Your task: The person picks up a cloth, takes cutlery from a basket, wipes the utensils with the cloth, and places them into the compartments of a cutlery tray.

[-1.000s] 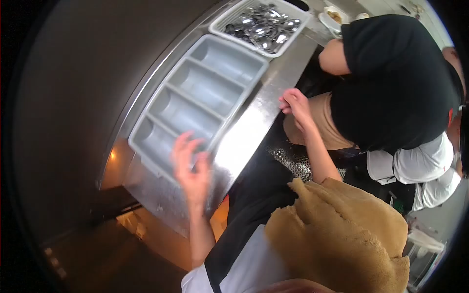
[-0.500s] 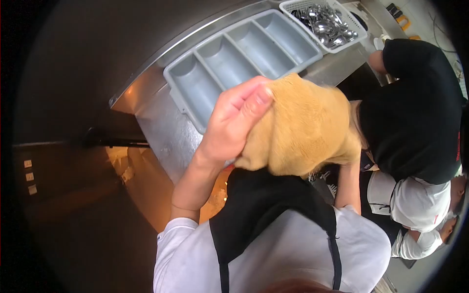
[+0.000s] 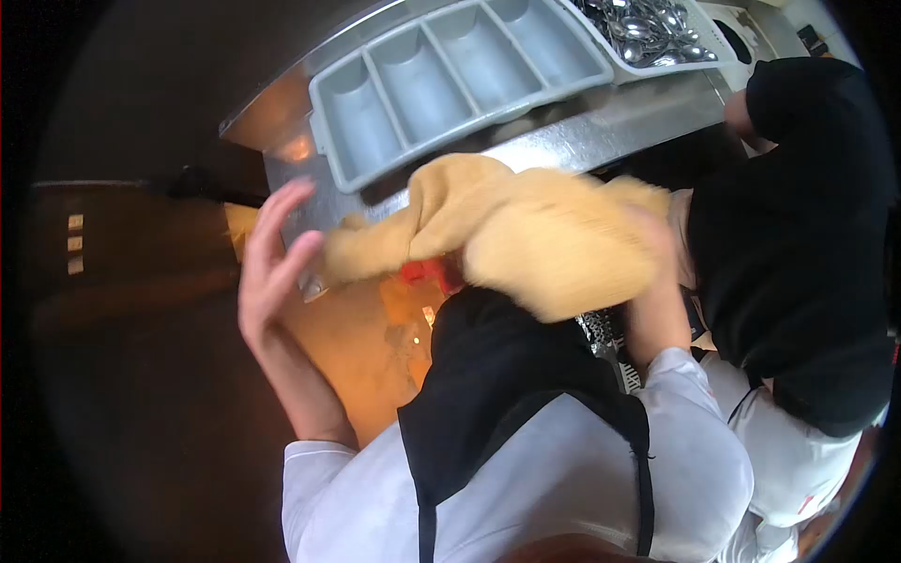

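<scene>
A tan cloth (image 3: 450, 202) stretches sideways in front of my black apron, its right part smeared by motion. My right hand (image 3: 654, 239) has hold of the bunched right end; the fingers are mostly hidden by the cloth and blur. My left hand (image 3: 277, 258) is off the cloth's left end, just to its left, with thumb and fingers apart and nothing between them. Beyond the cloth, a grey cutlery tray (image 3: 469, 111) with several long compartments sits on the steel counter (image 3: 648, 117).
A white basket (image 3: 718, 64) full of metal spoons (image 3: 648, 33) stands at the far right of the counter. A co-worker in a black top (image 3: 798, 216) is close on my right, with another person in white (image 3: 798, 460) nearer the bottom. Something red (image 3: 427, 274) shows below the cloth.
My left hand has let go of the cloth and swung left, opening. The cloth has spread from a bunch into a long stretch. The view has shifted, so the tray sits higher.
</scene>
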{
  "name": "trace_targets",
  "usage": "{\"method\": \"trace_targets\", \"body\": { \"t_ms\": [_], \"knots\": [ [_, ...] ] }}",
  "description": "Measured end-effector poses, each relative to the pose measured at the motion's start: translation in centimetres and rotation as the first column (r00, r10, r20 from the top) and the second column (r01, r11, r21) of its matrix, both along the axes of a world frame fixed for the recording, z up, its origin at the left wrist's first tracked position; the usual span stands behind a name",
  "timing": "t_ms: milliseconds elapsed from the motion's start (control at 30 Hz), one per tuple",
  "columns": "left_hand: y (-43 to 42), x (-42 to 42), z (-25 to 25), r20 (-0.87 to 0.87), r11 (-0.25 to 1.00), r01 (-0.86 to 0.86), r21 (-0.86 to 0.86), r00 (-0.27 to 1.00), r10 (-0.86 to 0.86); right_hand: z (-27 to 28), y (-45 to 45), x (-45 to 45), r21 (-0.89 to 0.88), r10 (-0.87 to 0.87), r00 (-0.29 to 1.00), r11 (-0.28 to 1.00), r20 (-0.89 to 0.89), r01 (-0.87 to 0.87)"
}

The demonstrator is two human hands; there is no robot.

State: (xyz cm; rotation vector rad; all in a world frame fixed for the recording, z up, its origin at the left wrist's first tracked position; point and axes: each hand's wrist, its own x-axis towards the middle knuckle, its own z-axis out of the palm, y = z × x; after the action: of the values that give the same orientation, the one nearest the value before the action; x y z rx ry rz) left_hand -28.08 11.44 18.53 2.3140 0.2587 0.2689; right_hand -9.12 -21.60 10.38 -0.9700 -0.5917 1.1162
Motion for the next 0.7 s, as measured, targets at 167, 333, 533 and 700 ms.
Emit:
{"method": "trace_targets", "body": {
  "t_ms": [167, 333, 533, 700],
  "knots": [
    [-11.2, 3.0, -3.7, -0.060, 0.805, 0.427, -0.411, 0.869, -0.491, -0.4, 0.4, 0.1, 0.217, 0.152, 0.633, 0.858, 0.759, -0.466],
    [-12.9, -0.3, -1.7, -0.073, 0.911, 0.059, -0.407, 0.993, -0.097, 3.0, -4.9, 1.6, -0.180, 0.397, 0.812, 0.918, 0.428, -0.355],
    [-12.5, -2.1, -5.0, -0.628, 0.861, 0.298, -0.412, 0.591, -0.506, 4.9, -6.2, 2.2, -0.077, -0.053, 0.584, 0.978, 0.810, 0.196],
    [-6.1, -2.1, 2.3, -0.542, 0.737, 0.493, -0.461, 0.502, -0.674, 9.5, -7.5, 3.9, -0.018, -0.022, 0.509, 0.997, 0.860, 0.075]
  ]
}}
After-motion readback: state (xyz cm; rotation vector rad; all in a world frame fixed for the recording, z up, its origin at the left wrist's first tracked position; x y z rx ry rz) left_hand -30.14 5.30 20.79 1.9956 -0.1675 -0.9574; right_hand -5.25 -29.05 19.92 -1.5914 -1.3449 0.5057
